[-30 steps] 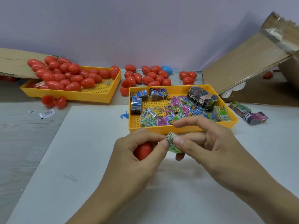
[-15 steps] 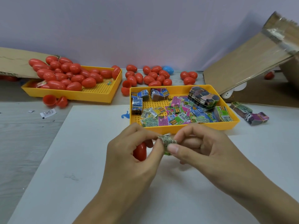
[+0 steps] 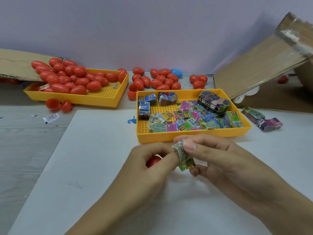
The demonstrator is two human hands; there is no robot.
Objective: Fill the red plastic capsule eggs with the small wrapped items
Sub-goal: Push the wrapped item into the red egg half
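My left hand [image 3: 149,165] holds a red capsule egg [image 3: 153,161] in its curled fingers, and its thumb and forefinger also pinch a small green wrapped item [image 3: 183,158]. My right hand [image 3: 215,160] pinches the same wrapped item from the right, bending it over. Both hands meet over the white sheet [image 3: 88,167], just in front of the yellow tray [image 3: 194,134] of loose colourful wrapped items [image 3: 188,120]. Most of the egg is hidden by my left fingers.
A second yellow tray [image 3: 101,100] at the back left is heaped with red eggs [image 3: 67,78]. More red eggs [image 3: 159,80] and one blue egg [image 3: 177,73] lie by the wall. Open egg halves [image 3: 58,105], banded bundles [image 3: 262,118] and a cardboard box flap [image 3: 264,65] lie around.
Both hands have shifted slightly and turned the wrapped item; it is now folded more and its green end hangs down between the hands. The egg stays in my left hand.
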